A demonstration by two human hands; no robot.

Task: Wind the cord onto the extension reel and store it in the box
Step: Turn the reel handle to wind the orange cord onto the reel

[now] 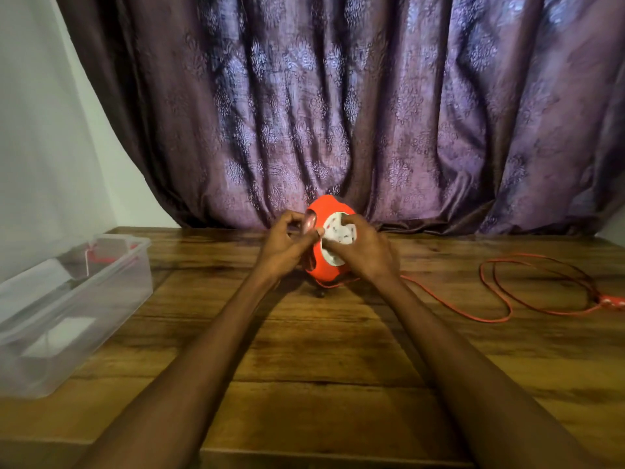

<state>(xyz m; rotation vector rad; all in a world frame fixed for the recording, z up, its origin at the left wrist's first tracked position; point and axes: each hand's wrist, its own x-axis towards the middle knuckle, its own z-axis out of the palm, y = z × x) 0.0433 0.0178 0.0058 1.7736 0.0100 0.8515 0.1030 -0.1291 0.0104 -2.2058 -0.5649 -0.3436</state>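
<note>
Right hand fingers curl onto the white socket face of the orange reel, held upright just above the bench. Left hand fingers curl at the reel's left edge; exact grip there hard to tell. Cord trails right in loose loops, its end cut off at the frame edge. Clear box at left holds something red and white, indistinct.

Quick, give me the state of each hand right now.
Left hand: fingers curled, holding the orange extension reel by its left side.
Right hand: gripping the reel's white socket face, fingers curled over it.
</note>
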